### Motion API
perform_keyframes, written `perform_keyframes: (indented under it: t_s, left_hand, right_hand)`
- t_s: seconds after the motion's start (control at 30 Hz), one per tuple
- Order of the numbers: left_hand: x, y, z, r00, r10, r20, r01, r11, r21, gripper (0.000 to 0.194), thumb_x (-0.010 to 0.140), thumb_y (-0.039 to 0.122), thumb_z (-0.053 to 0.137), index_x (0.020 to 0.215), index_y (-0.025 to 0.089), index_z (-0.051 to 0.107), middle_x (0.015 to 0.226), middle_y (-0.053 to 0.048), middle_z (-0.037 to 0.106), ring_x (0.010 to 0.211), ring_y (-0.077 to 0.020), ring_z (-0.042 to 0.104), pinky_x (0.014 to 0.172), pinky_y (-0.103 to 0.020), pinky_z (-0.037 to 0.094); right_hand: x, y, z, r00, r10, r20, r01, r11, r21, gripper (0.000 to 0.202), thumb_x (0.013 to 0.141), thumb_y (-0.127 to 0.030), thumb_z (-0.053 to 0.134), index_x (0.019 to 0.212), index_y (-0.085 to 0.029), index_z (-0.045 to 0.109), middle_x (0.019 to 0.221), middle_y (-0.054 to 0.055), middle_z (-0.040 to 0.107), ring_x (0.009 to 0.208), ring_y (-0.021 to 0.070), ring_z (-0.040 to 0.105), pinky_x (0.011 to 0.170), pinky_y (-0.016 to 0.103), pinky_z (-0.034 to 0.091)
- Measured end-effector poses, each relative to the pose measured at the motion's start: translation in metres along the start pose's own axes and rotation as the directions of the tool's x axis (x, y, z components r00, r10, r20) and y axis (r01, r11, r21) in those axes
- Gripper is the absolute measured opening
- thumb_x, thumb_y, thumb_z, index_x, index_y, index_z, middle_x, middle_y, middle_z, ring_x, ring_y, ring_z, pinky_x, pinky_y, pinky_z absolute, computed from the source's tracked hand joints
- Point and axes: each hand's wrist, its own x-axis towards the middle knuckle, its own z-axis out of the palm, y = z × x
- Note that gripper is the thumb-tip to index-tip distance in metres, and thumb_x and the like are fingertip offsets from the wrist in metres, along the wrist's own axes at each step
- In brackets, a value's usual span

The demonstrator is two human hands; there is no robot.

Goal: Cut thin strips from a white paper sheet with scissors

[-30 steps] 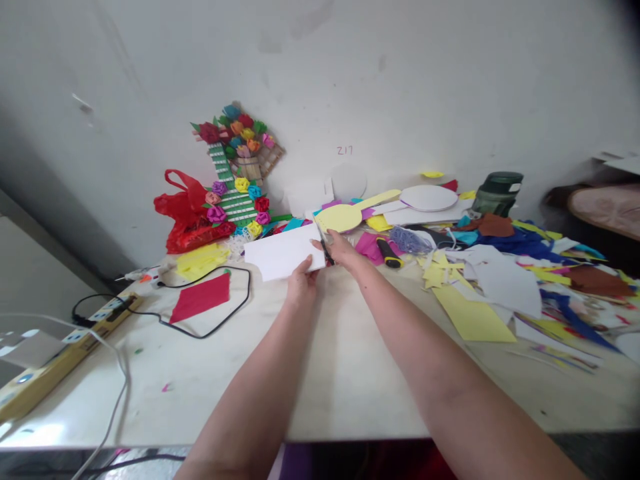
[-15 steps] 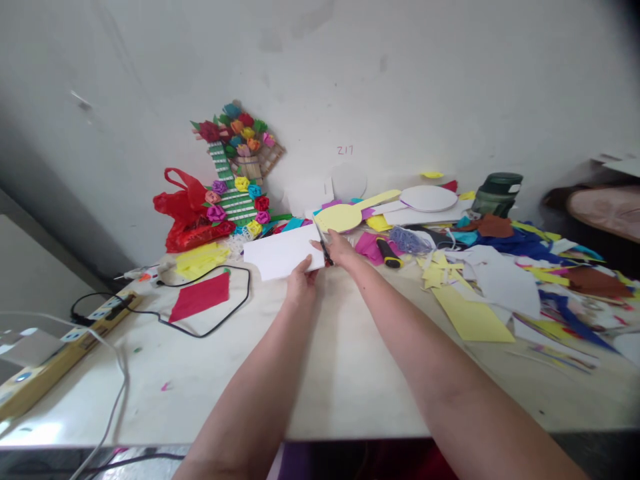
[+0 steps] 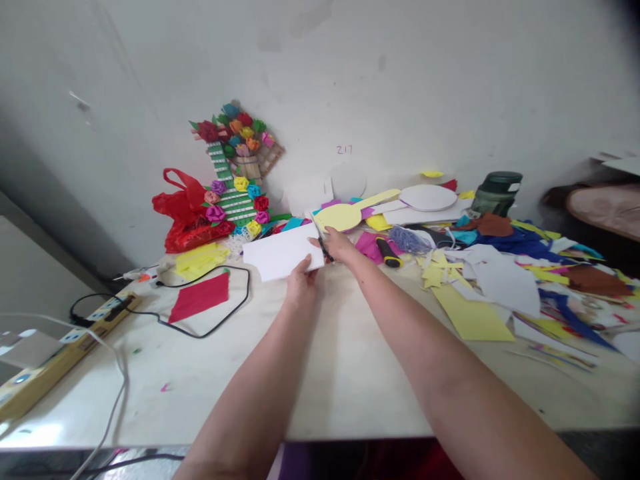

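Observation:
A white sheet of paper or thin card point(image 3: 277, 252) is held just above the table by my left hand point(image 3: 301, 279), which pinches it near its right end. My right hand point(image 3: 339, 247) grips scissors point(image 3: 324, 245) with dark handles; their blades point up and left at the sheet's right edge. How far the blades are into the sheet I cannot tell. Just behind the hands lies a yellow paddle-shaped cutout point(image 3: 340, 217). A yellow-and-black tool handle point(image 3: 388, 253) rests to the right of my right hand.
Paper scraps point(image 3: 500, 273) are heaped on the right, before a green bottle point(image 3: 497, 193). Paper-flower decorations point(image 3: 240, 173) lean on the wall beside a red plastic bag point(image 3: 185, 207). A black cable loops around red paper point(image 3: 201, 297); a power strip point(image 3: 75, 343) lies at left.
The scissors have turned slightly, their blades now tipping farther left and their handles shifted a little. My left hand and the white sheet stay almost in place.

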Motion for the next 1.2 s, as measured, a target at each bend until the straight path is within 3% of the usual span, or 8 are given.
perform_keyframes:
  t_s: [0.27,0.43,0.57,0.73,0.87,1.03,1.1,1.2]
  left_hand:
    - [0.0,0.002,0.0,1.0,-0.001,-0.025,0.0,1.0,-0.032,0.032,0.063,0.002,0.061,0.091,0.017,0.058,0.109,-0.004,0.061,0.087,-0.0186,0.062,0.063,-0.022,0.052]
    - [0.005,0.003,-0.003,1.0,-0.031,-0.003,0.031,0.999,-0.005,0.034,0.067,0.005,0.06,0.098,0.015,0.057,0.102,-0.007,0.063,0.079,-0.0186,0.063,0.062,-0.024,0.053]
    - [0.012,0.007,-0.007,0.997,-0.062,0.045,0.06,0.998,0.035,0.035,0.072,0.011,0.058,0.107,0.015,0.054,0.092,-0.008,0.066,0.067,-0.0191,0.064,0.058,-0.027,0.054]
    - [0.029,0.016,-0.014,0.998,-0.011,0.055,0.01,1.0,0.01,0.035,0.078,0.028,0.056,0.11,0.017,0.05,0.084,-0.007,0.065,0.063,-0.0186,0.064,0.047,-0.023,0.051]
    - [0.043,0.024,-0.019,0.995,-0.092,0.035,0.095,0.99,-0.107,0.026,0.081,0.027,0.052,0.102,0.013,0.052,0.082,-0.009,0.064,0.079,-0.0189,0.064,0.063,-0.024,0.054]
    - [0.044,0.026,-0.021,0.962,-0.259,0.09,0.253,0.965,0.071,0.014,0.079,0.004,0.048,0.092,0.006,0.052,0.081,-0.014,0.063,0.083,-0.0215,0.063,0.067,-0.027,0.055]
    - [0.038,0.025,-0.02,0.951,-0.276,0.14,0.25,0.952,0.178,0.01,0.08,0.013,0.051,0.086,0.005,0.053,0.081,-0.017,0.063,0.081,-0.0225,0.064,0.067,-0.029,0.054]
    - [0.029,0.021,-0.018,0.93,-0.252,0.269,0.136,0.913,0.383,0.029,0.073,0.033,0.061,0.078,0.005,0.056,0.08,-0.019,0.064,0.076,-0.0224,0.064,0.072,-0.033,0.051]
  right_hand:
    - [0.0,0.0,0.007,0.999,0.02,-0.025,-0.019,0.999,0.03,0.078,0.061,-0.059,0.06,0.126,-0.019,0.041,0.1,0.01,0.062,0.053,0.0153,0.06,0.065,0.032,0.048]
    - [0.002,0.006,0.013,0.999,0.025,-0.039,-0.015,0.969,0.247,0.064,0.057,-0.052,0.068,0.108,-0.016,0.055,0.077,0.006,0.063,0.041,0.0099,0.051,0.042,0.024,0.043]
    - [-0.007,0.01,0.013,0.997,0.074,-0.021,-0.052,0.85,0.524,0.042,0.06,-0.043,0.069,0.089,-0.013,0.058,0.046,-0.004,0.048,0.036,0.0077,0.043,0.035,0.02,0.038]
    - [-0.024,0.015,0.006,0.985,0.169,0.028,-0.141,0.708,0.691,0.028,0.067,-0.037,0.065,0.079,-0.015,0.053,0.04,-0.006,0.045,0.034,0.0081,0.046,0.03,0.016,0.03]
    - [-0.027,0.022,0.005,0.976,0.179,0.127,-0.215,0.672,0.709,0.021,0.075,-0.034,0.059,0.078,-0.015,0.05,0.05,-0.001,0.056,0.039,0.0095,0.054,0.028,0.015,0.022]
    - [-0.028,0.023,0.013,0.96,0.184,0.213,-0.281,0.641,0.714,0.01,0.078,-0.024,0.054,0.079,-0.014,0.051,0.055,0.001,0.06,0.044,0.0107,0.057,0.03,0.016,0.028]
    - [-0.028,0.021,0.019,0.956,0.19,0.224,-0.294,0.657,0.694,0.01,0.078,-0.023,0.053,0.075,-0.013,0.052,0.054,0.002,0.059,0.044,0.0109,0.057,0.032,0.017,0.031]
    - [-0.029,0.018,0.028,0.945,0.282,0.166,-0.321,0.7,0.638,0.015,0.077,-0.023,0.053,0.068,-0.011,0.053,0.049,0.001,0.055,0.04,0.0103,0.053,0.033,0.019,0.035]
